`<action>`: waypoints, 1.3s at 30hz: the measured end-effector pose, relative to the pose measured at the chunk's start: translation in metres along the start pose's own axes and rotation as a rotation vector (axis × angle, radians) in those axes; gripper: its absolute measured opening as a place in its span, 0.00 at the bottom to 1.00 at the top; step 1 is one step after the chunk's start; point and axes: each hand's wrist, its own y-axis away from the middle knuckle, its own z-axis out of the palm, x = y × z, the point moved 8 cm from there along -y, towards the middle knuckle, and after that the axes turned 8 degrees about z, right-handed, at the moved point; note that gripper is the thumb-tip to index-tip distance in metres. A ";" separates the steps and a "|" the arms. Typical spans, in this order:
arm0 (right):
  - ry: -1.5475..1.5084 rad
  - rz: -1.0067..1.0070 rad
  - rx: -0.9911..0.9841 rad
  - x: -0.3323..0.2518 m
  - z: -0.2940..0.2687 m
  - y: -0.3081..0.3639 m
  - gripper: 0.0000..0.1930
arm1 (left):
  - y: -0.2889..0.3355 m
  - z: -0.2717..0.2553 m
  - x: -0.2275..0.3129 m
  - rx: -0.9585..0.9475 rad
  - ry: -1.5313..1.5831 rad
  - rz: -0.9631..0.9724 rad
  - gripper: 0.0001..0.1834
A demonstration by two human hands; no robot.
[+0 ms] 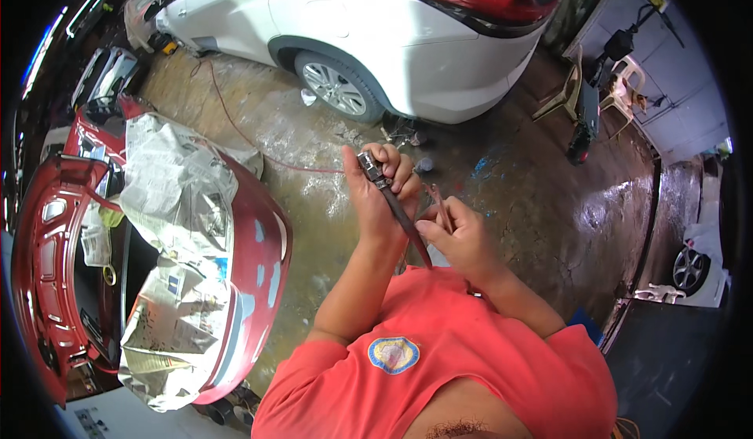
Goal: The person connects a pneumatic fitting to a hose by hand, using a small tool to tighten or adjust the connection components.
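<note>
My left hand (pixel 376 208) is closed, palm up, around a metal hose coupling (pixel 372 168). From the coupling a dark reddish hose (pixel 406 223) slants down across the palm to the front of my red shirt. Close by on the right, my right hand (pixel 464 239) pinches a thin reddish-brown piece (pixel 441 208) between thumb and fingers. Its tip sticks up and looks forked; what it is I cannot make out. The two hands are near each other in front of my chest, over the floor.
A white car (pixel 337 16) stands ahead, its rear wheel (pixel 333 90) nearest. At left is a red car body (pixel 263 282) with grey patches, partly covered in newspaper (pixel 176 188). A thin red hose (pixel 227 114) crosses the wet floor. Plastic chairs (pixel 566 98) stand at right.
</note>
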 end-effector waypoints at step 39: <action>-0.635 -0.026 0.031 0.047 -0.071 0.004 0.17 | 0.080 -0.059 -0.018 -0.042 -0.442 -0.329 0.23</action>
